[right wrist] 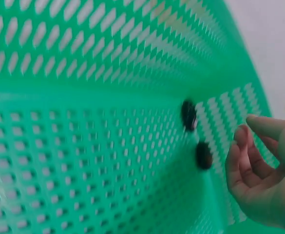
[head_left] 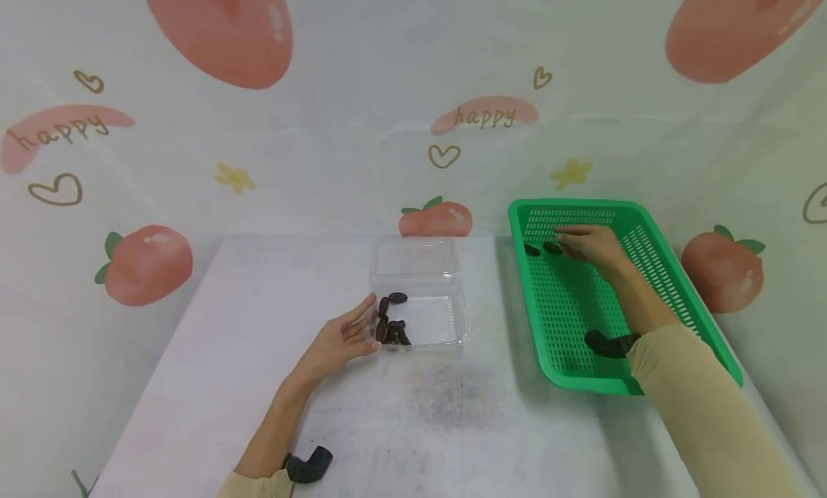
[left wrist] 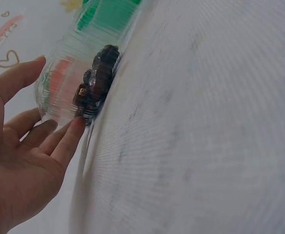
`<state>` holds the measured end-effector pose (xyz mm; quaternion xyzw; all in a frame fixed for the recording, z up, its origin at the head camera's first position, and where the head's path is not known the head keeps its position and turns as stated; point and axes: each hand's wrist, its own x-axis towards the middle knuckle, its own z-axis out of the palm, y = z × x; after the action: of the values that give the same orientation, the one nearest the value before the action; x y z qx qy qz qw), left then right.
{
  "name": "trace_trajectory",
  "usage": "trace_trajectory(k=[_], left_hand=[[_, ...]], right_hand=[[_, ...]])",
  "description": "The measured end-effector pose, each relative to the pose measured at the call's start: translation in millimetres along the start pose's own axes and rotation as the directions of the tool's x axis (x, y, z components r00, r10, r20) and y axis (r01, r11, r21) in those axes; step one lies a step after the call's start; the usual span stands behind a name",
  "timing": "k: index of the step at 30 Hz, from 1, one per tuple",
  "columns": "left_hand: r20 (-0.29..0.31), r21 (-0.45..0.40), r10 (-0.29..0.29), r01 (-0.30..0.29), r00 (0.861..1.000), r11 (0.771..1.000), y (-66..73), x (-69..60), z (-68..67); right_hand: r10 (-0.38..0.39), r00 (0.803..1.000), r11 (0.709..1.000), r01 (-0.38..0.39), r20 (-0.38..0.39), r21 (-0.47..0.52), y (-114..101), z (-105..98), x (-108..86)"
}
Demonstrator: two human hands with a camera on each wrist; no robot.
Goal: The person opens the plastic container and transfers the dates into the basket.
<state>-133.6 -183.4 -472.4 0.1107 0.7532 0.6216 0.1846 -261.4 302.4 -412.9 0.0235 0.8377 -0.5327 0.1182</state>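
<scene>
My left hand rests at the left side of a clear plastic clamshell box, its fingers spread and its fingertips at the box wall. Several dark, wrinkled dates lie along the left part of the box; in the left wrist view the dates show through the plastic. Inside the green basket, my right hand hovers near the far end with nothing between its loosely bent fingers. Two dates, one and another, lie on the basket floor just beside the fingertips.
The green slatted basket stands at the right of the white table. The clamshell's lid is folded back toward the wall. A patterned cloth hangs behind the table. Both wrists carry black camera mounts.
</scene>
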Motion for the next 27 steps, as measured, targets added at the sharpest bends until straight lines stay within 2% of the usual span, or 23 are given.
trace_trajectory(k=[5, 10, 16, 21, 27], left_hand=[[0.006, -0.001, -0.005, 0.005, 1.000, 1.000, 2.4, 0.0, 0.2], [0.006, -0.010, -0.014, 0.014, 1.000, 1.000, 3.6, -0.6, 0.3], [0.007, -0.004, -0.011, 0.011, 1.000, 1.000, 3.0, -0.8, 0.7], [0.004, 0.003, -0.007, 0.007, 1.000, 1.000, 2.2, -0.5, 1.0], [0.000, 0.005, -0.014, 0.014, 1.000, 1.000, 2.5, -0.1, 0.7]], right_hand=[[-0.026, 0.999, 0.996, 0.023, 0.030, 0.086, -21, 11, -10.3], [-0.078, 0.997, 0.983, 0.074, 0.017, 0.167, -47, 27, -21.7], [-0.119, 0.992, 0.978, 0.112, 0.031, 0.176, -68, 45, -31.2], [-0.148, 0.987, 0.971, 0.132, 0.066, 0.200, -74, 59, -35.4], [-0.167, 0.978, 0.975, 0.144, 0.127, 0.172, -82, 78, -39.9]])
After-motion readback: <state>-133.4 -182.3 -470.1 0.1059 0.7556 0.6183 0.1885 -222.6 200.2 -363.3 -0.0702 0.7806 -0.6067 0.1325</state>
